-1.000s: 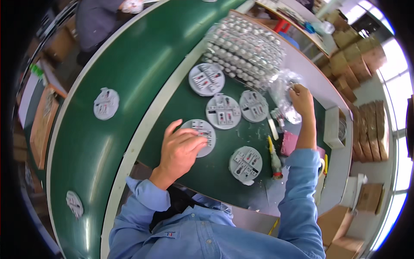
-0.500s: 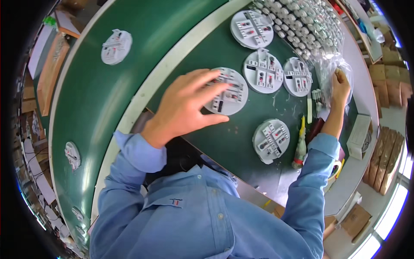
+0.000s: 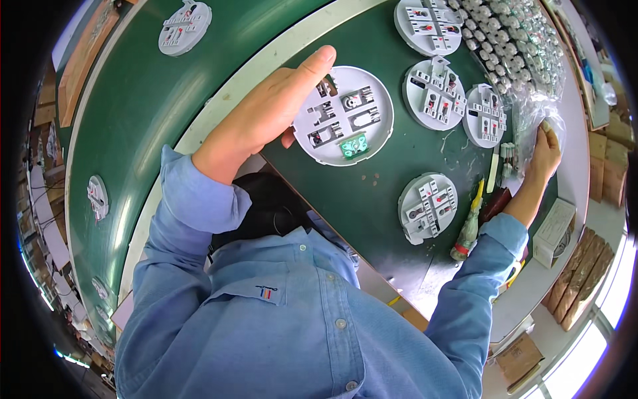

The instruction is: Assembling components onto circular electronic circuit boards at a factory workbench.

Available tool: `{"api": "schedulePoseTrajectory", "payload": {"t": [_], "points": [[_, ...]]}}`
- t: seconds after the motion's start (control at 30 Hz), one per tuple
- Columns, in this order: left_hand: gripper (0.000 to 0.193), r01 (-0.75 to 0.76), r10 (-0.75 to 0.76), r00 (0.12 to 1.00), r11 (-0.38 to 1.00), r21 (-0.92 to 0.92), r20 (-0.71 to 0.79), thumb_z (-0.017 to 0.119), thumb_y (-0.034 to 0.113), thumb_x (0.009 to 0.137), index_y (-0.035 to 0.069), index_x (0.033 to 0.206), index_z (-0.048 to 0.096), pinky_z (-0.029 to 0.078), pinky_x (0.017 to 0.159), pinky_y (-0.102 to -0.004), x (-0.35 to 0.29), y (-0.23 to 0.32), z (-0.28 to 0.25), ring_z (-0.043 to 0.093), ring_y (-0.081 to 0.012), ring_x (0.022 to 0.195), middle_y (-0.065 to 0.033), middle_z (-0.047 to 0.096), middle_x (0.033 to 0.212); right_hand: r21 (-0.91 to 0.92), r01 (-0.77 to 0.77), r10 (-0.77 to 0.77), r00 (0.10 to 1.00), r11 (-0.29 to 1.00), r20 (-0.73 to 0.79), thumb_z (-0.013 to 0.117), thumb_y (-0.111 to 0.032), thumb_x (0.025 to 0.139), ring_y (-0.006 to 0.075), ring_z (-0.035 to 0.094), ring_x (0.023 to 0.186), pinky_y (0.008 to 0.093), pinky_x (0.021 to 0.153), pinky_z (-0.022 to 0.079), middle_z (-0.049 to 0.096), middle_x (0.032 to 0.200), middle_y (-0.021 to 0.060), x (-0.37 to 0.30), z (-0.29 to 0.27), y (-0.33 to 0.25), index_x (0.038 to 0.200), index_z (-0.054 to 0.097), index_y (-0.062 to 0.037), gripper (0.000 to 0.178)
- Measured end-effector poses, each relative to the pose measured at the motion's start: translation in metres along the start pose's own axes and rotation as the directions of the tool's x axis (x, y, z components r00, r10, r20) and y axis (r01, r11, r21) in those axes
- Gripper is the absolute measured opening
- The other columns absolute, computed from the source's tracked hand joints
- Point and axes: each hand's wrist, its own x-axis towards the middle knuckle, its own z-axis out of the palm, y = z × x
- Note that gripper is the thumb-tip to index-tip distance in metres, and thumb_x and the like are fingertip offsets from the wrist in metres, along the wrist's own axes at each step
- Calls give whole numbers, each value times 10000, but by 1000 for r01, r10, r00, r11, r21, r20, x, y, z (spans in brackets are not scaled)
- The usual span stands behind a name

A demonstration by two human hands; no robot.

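Left hand (image 3: 276, 103) grasping white disc (image 3: 343, 118); right hand (image 3: 545, 154) at clear bag (image 3: 529, 121), grip unclear; multicoloured motif (image 3: 268, 292) on pocket (image 3: 249, 276).

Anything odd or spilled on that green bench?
Slightly: small brown specks dot the bench, pictured just below the disc in the left hand, and pale streaks mark it further right. They look like stray dirt; nothing seems plainly broken.

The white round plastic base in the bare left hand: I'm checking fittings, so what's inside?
The base holds a green patterned rectangular piece near its lower rim. The left hand covers part of its left side, hiding anything there.
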Motion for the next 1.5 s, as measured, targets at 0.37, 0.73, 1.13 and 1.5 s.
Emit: {"api": "schedulePoseTrajectory", "payload": {"t": [0.37,0.73,1.13,1.5], "points": [[909,-14,14,999,1000,0,47,369,825,1057,51,710,697,456,455,-286,3,-4,-1,538,-131,467,-47,607,586,184,-21,47,989,983,-137,770,-206,1057,124,724,866,247,774,580,786,1021,71,-7,3,-9,1120,773,45,259],[896,-25,27,998,999,-24,63,376,795,1076,36,758,729,453,462,-291,3,-5,-3,540,-134,469,-58,622,592,227,-1,25,995,974,-100,799,-190,1036,108,700,844,230,760,562,777,988,54,-10,6,-8,1153,786,41,259],[907,-63,64,991,998,-17,113,348,797,1081,24,831,752,446,476,-304,13,-18,-8,540,-142,475,-59,612,579,170,-48,59,996,984,-66,788,-72,1008,159,727,957,254,855,621,760,1139,110,-12,4,-11,1321,721,93,361],[934,-73,73,996,997,-14,57,333,812,1073,34,736,724,451,465,-299,21,-21,-10,537,-143,455,-59,612,573,131,-49,55,998,990,-40,778,-50,1006,172,725,1044,262,932,618,752,1203,122,-10,2,-9,1339,708,100,372]]}}
